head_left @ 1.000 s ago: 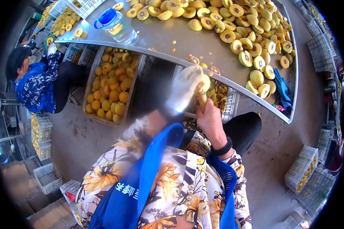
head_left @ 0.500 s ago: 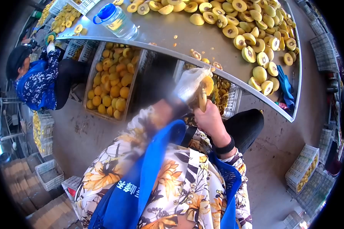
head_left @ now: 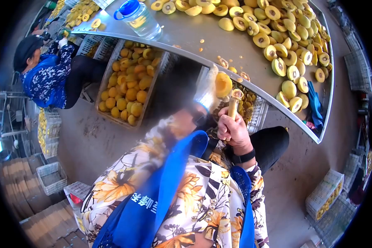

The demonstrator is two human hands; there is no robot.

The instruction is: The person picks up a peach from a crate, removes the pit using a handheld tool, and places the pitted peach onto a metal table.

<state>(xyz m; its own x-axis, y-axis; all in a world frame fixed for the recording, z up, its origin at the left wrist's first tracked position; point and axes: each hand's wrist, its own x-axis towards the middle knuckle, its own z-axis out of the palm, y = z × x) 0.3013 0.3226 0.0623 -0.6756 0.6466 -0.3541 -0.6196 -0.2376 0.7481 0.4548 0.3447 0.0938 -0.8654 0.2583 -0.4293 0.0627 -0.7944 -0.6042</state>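
My left hand (head_left: 206,89), in a white glove, holds a yellow fruit half (head_left: 223,84) with its cut face showing, just off the table's front edge. Bare and wrapped round a wooden-handled tool (head_left: 233,108), my right hand (head_left: 234,130) is to the right of the fruit. The tool's ring-like head points up and has a brown piece in it; it is apart from the fruit half. Below both hands, a white crate (head_left: 258,114) with yellow-brown scraps is partly hidden.
Many fruit halves (head_left: 291,53), a water bottle (head_left: 139,20) and blue gloves (head_left: 314,103) lie on the metal table (head_left: 186,37). A crate of whole-looking fruit (head_left: 126,82) stands at left. A person in blue (head_left: 45,78) sits beyond it. Crates (head_left: 324,194) stand at lower right.
The tool has come away from the fruit half and now stands to its right, with a piece in its head. The fruit half's cut face is turned more into view. The whole view has shifted slightly.
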